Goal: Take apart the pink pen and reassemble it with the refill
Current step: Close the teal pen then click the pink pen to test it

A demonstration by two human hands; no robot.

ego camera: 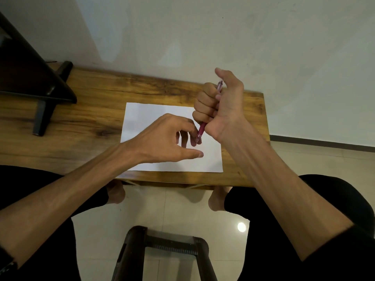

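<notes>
The pink pen (202,130) is held tilted above the white sheet of paper (146,118), its clicker end up beside the thumb and its tip pointing down and left. My right hand (219,104) is a fist wrapped around the barrel, thumb raised. My left hand (168,136) hovers over the paper with fingers curled. Its fingertips touch the pen's tip end, and the thumb stretches out below. The middle of the pen is hidden inside the right fist. No separate refill is visible.
The paper lies on a low wooden table (91,110) against a pale wall. A dark stand (40,88) sits at the table's left end. Below the table edge are my feet, a tiled floor and a dark stool (166,246).
</notes>
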